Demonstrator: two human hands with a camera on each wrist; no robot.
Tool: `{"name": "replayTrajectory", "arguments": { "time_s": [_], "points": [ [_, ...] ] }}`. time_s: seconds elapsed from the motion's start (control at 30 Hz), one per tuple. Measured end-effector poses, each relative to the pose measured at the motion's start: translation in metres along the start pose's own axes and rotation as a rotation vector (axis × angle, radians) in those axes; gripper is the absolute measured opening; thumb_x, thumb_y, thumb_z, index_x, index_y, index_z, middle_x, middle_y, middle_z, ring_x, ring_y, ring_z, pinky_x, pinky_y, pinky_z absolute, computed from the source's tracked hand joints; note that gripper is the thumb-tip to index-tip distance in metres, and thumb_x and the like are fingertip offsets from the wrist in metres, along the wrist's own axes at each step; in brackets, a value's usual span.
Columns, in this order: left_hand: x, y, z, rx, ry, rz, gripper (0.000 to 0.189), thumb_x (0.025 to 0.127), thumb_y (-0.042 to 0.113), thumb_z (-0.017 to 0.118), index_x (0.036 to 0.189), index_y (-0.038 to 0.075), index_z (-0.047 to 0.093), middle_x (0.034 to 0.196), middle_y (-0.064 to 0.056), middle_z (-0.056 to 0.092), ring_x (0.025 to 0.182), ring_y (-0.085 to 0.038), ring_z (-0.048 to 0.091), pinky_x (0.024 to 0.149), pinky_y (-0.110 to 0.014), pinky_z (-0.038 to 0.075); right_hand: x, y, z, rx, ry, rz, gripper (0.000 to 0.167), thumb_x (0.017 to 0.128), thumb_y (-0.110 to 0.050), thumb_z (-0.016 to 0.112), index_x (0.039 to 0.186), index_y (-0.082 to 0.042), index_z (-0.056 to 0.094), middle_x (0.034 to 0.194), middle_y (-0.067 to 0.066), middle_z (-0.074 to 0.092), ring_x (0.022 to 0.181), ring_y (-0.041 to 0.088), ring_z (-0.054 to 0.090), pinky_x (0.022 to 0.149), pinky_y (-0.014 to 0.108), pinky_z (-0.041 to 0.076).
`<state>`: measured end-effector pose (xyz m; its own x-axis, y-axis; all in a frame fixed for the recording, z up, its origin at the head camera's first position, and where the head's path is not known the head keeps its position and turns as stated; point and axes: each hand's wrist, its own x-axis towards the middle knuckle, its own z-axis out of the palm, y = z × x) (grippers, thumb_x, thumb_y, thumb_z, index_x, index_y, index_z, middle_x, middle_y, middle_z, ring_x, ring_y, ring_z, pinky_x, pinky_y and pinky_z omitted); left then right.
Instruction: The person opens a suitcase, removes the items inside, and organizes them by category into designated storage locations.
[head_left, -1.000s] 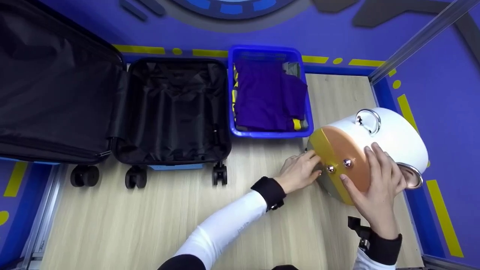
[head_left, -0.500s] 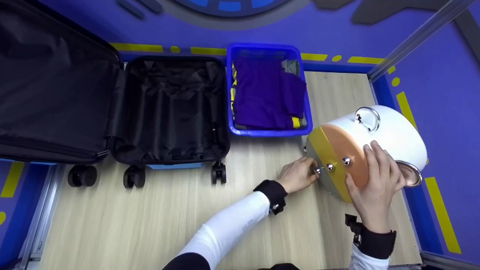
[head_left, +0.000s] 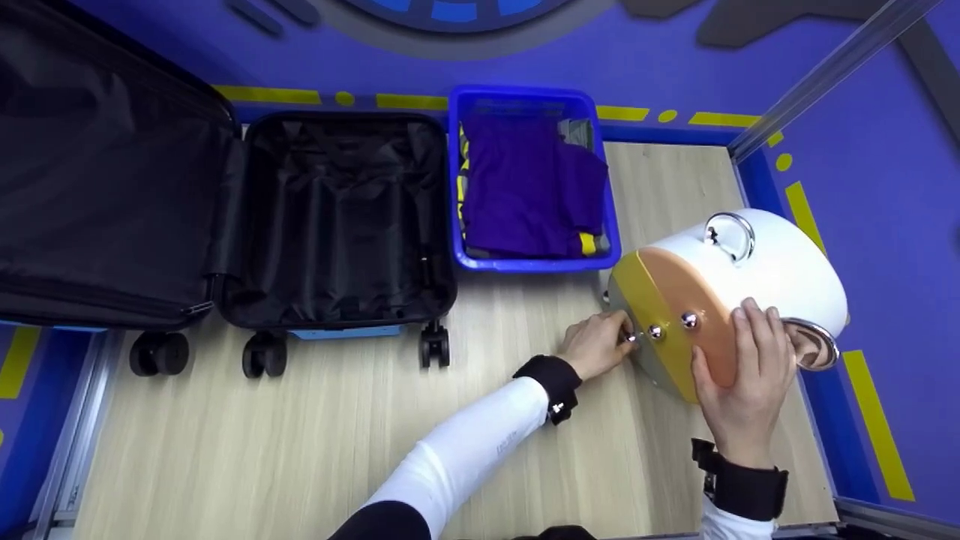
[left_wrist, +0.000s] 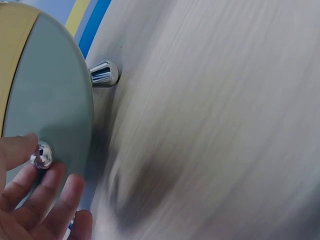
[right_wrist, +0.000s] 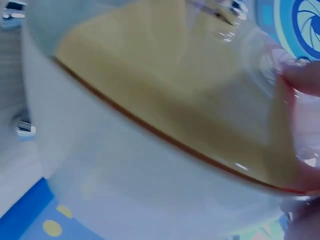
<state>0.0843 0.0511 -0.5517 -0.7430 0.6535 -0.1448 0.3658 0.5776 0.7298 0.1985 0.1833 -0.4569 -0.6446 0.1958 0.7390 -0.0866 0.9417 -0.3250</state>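
Observation:
A white drum-shaped box (head_left: 787, 262) with an orange, yellow and grey-green face lies tilted at the right of the table in the head view. Chrome knobs stick out from the coloured panels. My left hand (head_left: 596, 345) pinches the chrome knob (left_wrist: 43, 155) on the grey-green panel (left_wrist: 52, 95), thumb above and fingers below. Extended fingers of my right hand (head_left: 750, 382) rest on the white side by the orange panel (head_left: 694, 300), its thumb lying against the face. The right wrist view shows this hand only at its edge.
An open suitcase (head_left: 349, 225) with black lining stands on the left, wheels towards me. Beside it, a blue basket (head_left: 536, 264) holds folded purple cloth (head_left: 517, 187). The box has a chrome ring handle (head_left: 731, 232) and a chrome foot (left_wrist: 104, 74). Walls bound the back and right.
My left hand's fingers have shifted slightly lower at the face, and the knob beside them has come into view. My right hand has moved slightly along the box's edge.

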Motion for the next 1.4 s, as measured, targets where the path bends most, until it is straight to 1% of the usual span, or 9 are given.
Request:
{"name": "replayTrajectory", "arguments": {
  "time_s": [0.17,0.3,0.43,0.63,0.73,0.93,1.1,1.27,1.4],
  "points": [
    [0.001,0.001,-0.001,0.014,-0.033,0.002,0.017,0.097,0.035,0.074,0.107,0.026,0.064,0.090,0.014,0.066,0.081,-0.004,0.061,0.067,-0.025,0.048,-0.005,-0.007,0.008,0.000,0.147,0.020,0.054,0.082,-0.017,0.077,0.133,-0.003,0.063,0.141,0.017,0.062,0.138,0.040,0.049,0.119,0.060,0.029],
    [0.002,0.000,-0.003,0.020,-0.044,0.004,0.018,0.097,0.034,0.073,0.107,0.025,0.062,0.091,0.012,0.065,0.082,-0.007,0.062,0.067,-0.027,0.049,-0.005,-0.011,0.014,0.019,0.193,0.030,0.053,0.082,-0.013,0.076,0.132,-0.001,0.063,0.139,0.017,0.063,0.137,0.040,0.050,0.119,0.059,0.030],
    [0.001,-0.003,-0.002,-0.008,-0.042,0.001,0.020,0.095,0.032,0.075,0.107,0.025,0.060,0.089,0.012,0.063,0.080,-0.007,0.060,0.066,-0.027,0.047,-0.004,-0.014,0.016,0.025,0.204,0.034,0.052,0.083,-0.014,0.075,0.131,-0.001,0.063,0.139,0.016,0.063,0.136,0.039,0.051,0.119,0.057,0.031],
    [-0.004,-0.008,0.001,-0.140,-0.019,-0.004,0.027,0.090,0.026,0.079,0.104,0.020,0.057,0.088,0.011,0.060,0.075,-0.007,0.058,0.061,-0.022,0.043,-0.003,-0.015,0.018,0.030,0.206,0.030,0.051,0.082,-0.013,0.075,0.130,0.000,0.063,0.138,0.016,0.064,0.135,0.040,0.051,0.119,0.058,0.031],
    [-0.006,-0.012,0.002,-0.180,-0.010,-0.003,0.029,0.088,0.025,0.080,0.102,0.019,0.055,0.087,0.011,0.057,0.075,-0.007,0.056,0.060,-0.021,0.041,-0.003,-0.015,0.017,0.031,0.201,0.031,0.052,0.082,-0.012,0.075,0.131,-0.001,0.063,0.138,0.016,0.063,0.135,0.039,0.051,0.119,0.059,0.029],
    [-0.015,-0.020,-0.003,-0.193,-0.006,0.039,0.030,0.087,0.023,0.080,0.100,0.017,0.054,0.087,0.010,0.058,0.076,-0.006,0.056,0.061,-0.020,0.042,-0.003,-0.014,0.016,0.039,0.194,0.030,0.052,0.082,-0.013,0.075,0.131,-0.001,0.063,0.138,0.016,0.063,0.135,0.040,0.050,0.119,0.060,0.028],
    [-0.026,-0.031,-0.009,-0.101,0.004,0.120,0.028,0.087,0.025,0.078,0.101,0.016,0.055,0.088,0.008,0.060,0.076,-0.006,0.057,0.061,-0.020,0.044,-0.004,-0.013,0.015,0.037,0.180,0.035,0.051,0.084,-0.015,0.075,0.132,-0.001,0.063,0.139,0.016,0.063,0.136,0.039,0.050,0.120,0.060,0.027],
    [-0.038,-0.041,-0.018,0.063,0.027,0.224,0.027,0.086,0.025,0.077,0.099,0.014,0.056,0.086,0.006,0.063,0.074,-0.009,0.062,0.059,-0.023,0.049,-0.005,-0.011,0.013,0.029,0.174,0.040,0.050,0.086,-0.018,0.074,0.132,-0.002,0.062,0.140,0.016,0.062,0.137,0.039,0.049,0.121,0.059,0.027],
    [-0.050,-0.051,-0.029,0.207,0.060,0.333,0.024,0.085,0.024,0.076,0.096,0.014,0.057,0.086,0.005,0.067,0.075,-0.011,0.067,0.059,-0.026,0.054,-0.006,-0.008,0.013,0.021,0.164,0.040,0.051,0.086,-0.019,0.074,0.133,-0.002,0.062,0.141,0.015,0.062,0.137,0.039,0.049,0.121,0.059,0.027]
  ]
}}
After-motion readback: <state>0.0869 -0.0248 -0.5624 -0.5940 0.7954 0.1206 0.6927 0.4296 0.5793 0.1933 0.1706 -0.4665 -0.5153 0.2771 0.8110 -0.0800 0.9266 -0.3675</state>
